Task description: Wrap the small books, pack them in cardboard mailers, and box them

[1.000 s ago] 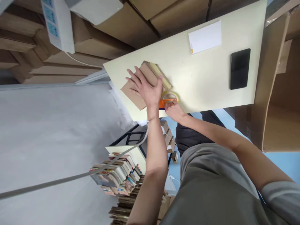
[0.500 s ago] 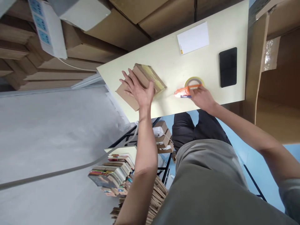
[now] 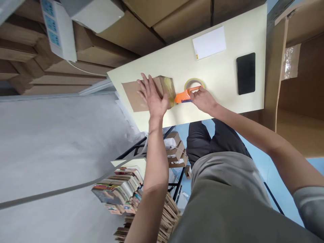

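Note:
On the pale tabletop (image 3: 227, 74) lies a small cardboard box (image 3: 135, 96) with a flap stretching to the left. Yellowish tape (image 3: 169, 88) covers its right end. My left hand (image 3: 155, 101) presses on the box with its fingers spread. Just right of the box, my right hand (image 3: 204, 100) grips an orange tape dispenser (image 3: 181, 97) that carries a roll of tape (image 3: 187, 83). The front of the dispenser is at the taped end of the box; whether it touches cannot be made out.
A white card (image 3: 209, 43) and a black phone (image 3: 246, 73) lie on the table. At the right stands a large open carton (image 3: 272, 74). Cardboard boxes (image 3: 184, 23) line the far edge, with a power strip (image 3: 59, 33) at upper left. Books (image 3: 121, 185) are stacked below.
My right hand has brought the tape dispenser left, up to the box's taped end. Under my left hand the box has turned, so its long side now runs more nearly left to right.

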Motion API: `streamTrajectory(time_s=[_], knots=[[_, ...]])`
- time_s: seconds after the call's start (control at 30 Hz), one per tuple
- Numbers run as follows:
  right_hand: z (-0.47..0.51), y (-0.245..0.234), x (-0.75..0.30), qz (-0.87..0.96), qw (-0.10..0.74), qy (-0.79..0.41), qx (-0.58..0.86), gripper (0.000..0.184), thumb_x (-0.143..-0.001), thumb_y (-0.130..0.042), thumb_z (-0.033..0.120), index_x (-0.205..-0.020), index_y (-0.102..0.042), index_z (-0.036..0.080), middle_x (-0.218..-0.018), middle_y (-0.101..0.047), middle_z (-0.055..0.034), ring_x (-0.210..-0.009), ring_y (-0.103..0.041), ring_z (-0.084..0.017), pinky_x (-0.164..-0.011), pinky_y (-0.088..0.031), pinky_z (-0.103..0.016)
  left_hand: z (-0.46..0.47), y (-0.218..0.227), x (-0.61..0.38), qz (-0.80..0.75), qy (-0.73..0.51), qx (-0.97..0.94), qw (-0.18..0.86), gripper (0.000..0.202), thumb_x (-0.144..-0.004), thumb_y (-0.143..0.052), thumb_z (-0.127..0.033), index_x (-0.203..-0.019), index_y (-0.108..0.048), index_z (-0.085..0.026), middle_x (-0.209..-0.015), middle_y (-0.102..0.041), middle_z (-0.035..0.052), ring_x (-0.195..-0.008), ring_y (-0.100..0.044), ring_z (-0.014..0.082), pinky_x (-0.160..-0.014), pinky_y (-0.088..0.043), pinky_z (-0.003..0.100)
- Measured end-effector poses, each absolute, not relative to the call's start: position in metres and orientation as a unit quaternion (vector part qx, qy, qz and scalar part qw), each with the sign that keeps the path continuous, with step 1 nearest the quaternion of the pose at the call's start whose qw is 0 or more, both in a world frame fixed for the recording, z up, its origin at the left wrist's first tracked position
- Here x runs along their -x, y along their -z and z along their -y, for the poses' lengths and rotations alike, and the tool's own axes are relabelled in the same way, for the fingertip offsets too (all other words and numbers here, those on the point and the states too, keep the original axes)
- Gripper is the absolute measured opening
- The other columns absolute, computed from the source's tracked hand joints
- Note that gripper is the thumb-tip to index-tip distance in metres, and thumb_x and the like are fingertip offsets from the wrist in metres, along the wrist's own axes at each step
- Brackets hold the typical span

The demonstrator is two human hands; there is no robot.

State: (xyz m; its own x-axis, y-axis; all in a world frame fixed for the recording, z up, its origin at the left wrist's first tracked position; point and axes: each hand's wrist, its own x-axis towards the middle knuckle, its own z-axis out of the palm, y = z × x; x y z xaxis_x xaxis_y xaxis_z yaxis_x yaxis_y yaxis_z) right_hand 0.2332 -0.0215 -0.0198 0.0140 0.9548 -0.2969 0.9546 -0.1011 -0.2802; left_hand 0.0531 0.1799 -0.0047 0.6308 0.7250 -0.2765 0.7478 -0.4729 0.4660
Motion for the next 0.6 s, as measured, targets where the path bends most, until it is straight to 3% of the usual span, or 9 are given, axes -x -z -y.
streamTrajectory(time_s=[0.13, 0.43, 0.6], knots=[[0.018, 0.009, -0.214, 0.695, -0.029, -0.215, 0.685, 0.035, -0.107, -0.043, 0.002, -0.129, -0.071, 0.001, -0.105, -0.085, -0.0194, -0.097, -0.081, -0.03, -0.114, -0.047, -0.049, -0.155, 0.005, -0.054, -0.4, 0.012, -0.869, 0.291, 0.096, -0.103, -0.066, -0.045, -0.188, -0.024, -0.027, -0.197, -0.007, 0.0035, -0.181, 0.016, 0.0342, -0.145, 0.016, 0.061], [0.041, 0.007, -0.214, 0.682, 0.004, -0.285, 0.674, 0.051, -0.108, -0.035, 0.003, -0.148, -0.067, 0.003, -0.116, -0.086, -0.0201, -0.107, -0.082, -0.033, -0.122, -0.045, -0.054, -0.13, -0.013, -0.045, -0.349, 0.052, -0.898, 0.264, 0.082, -0.106, -0.062, -0.045, -0.183, -0.04, -0.029, -0.196, -0.018, 0.0041, -0.182, 0.012, 0.0347, -0.147, 0.007, 0.062], [0.079, 0.005, -0.278, 0.692, -0.083, -0.234, 0.678, 0.055, -0.11, -0.034, 0.007, -0.161, -0.056, 0.001, -0.119, -0.087, -0.0207, -0.11, -0.082, -0.032, -0.118, -0.052, -0.05, -0.127, -0.015, -0.045, -0.342, 0.045, -0.903, 0.258, 0.077, -0.107, -0.061, -0.051, -0.18, -0.045, -0.031, -0.194, -0.026, 0.0054, -0.183, 0.006, 0.0337, -0.147, 0.006, 0.061]])
